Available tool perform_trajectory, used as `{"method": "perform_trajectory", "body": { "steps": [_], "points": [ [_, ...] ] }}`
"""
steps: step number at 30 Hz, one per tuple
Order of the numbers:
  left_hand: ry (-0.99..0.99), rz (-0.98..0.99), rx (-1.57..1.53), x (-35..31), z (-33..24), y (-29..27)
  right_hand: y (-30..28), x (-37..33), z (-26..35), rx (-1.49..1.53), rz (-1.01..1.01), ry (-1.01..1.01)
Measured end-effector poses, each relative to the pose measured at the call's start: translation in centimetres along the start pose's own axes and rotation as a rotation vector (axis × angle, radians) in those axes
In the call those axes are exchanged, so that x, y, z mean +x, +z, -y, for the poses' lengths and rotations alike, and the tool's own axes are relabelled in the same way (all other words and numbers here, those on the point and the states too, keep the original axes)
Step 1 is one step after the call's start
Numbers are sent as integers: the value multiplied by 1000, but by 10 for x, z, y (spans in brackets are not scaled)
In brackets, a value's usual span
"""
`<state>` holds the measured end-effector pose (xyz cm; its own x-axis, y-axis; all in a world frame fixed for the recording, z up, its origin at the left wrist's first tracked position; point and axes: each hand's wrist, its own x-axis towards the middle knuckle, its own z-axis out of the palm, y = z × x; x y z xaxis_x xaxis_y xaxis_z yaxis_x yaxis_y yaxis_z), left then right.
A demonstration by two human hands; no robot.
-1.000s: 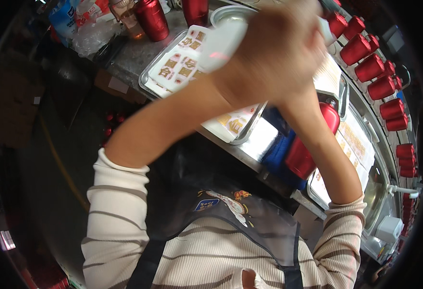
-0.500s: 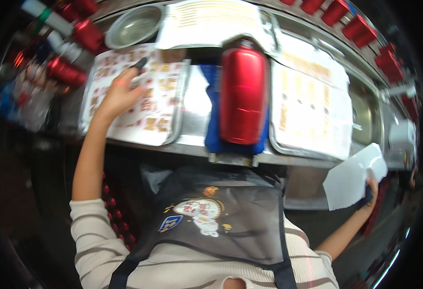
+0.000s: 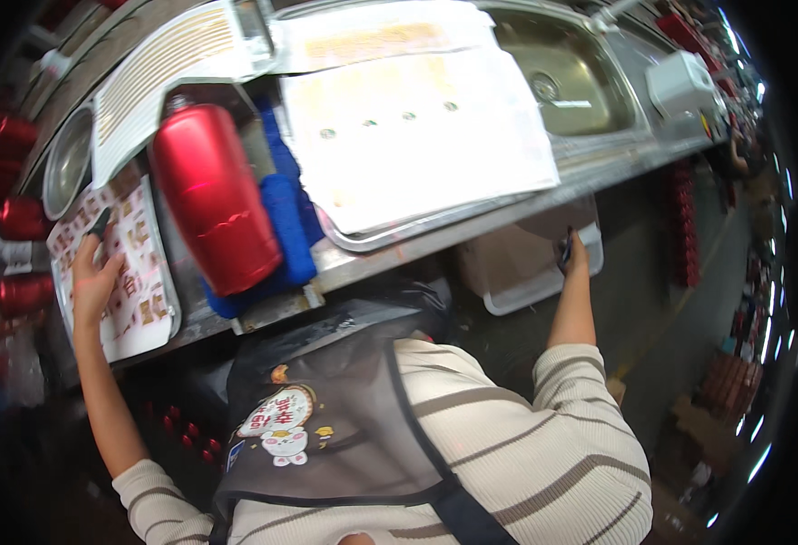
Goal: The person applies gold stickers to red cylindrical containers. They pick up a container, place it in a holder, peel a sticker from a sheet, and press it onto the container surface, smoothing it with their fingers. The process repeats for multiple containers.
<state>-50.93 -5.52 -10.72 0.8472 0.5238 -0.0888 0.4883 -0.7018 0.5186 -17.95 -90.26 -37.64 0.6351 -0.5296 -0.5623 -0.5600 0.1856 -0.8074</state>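
My left hand (image 3: 96, 277) is over a tray (image 3: 177, 320) at the left, holding a white sheet (image 3: 131, 338) of small red and gold prints. Its thumb stands apart from the fingers, and a dark covering sits on one fingertip. Right of it, a glossy red metallic bottle (image 3: 213, 200) lies on a folded blue cloth (image 3: 287, 227). My right hand (image 3: 578, 256) reaches below the counter edge, at a pale plastic bin (image 3: 503, 302). Something dark shows at its fingers, which are blurred; whether they grip anything is unclear.
White sheets (image 3: 426, 163) with faint gold prints cover a metal tray (image 3: 358, 243) in the middle. Behind are a striped sheet (image 3: 177, 68) and a metal bowl (image 3: 69, 163). A steel sink (image 3: 590, 91) and a white jug (image 3: 680, 84) are at right. Red bottles (image 3: 25, 221) stand left.
My view has swung to the right. The white sheet that was in my right hand no longer shows plainly there, and that hand is now at the bin. My left hand stays over the printed sheet.
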Motion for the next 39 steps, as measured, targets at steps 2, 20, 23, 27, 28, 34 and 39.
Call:
{"method": "perform_trajectory", "body": {
  "steps": [2, 20, 23, 27, 28, 34, 39],
  "points": [
    [13, -66, 0, -5, 6, -5, -2, 5, -16, -77, -131, 94],
    [-207, -175, -620, 17, -36, -8, 209, -380, 205, 33, 459, -1116],
    [253, -484, 123, 13, -25, -7, 242, -437, 176, -101, 766, -1007],
    [271, -626, -29, 20, -48, -42, 258, -468, 145, -206, 946, -1053],
    [158, -594, -259, 32, -49, -53, 262, -470, 143, -201, 974, -1024],
    [48, -529, -125, 153, -1, -104, 273, -482, 144, -254, 947, -867],
    [-25, -315, 202, 203, 47, -83, 261, -461, 137, -273, 874, -792]
  ]
}}
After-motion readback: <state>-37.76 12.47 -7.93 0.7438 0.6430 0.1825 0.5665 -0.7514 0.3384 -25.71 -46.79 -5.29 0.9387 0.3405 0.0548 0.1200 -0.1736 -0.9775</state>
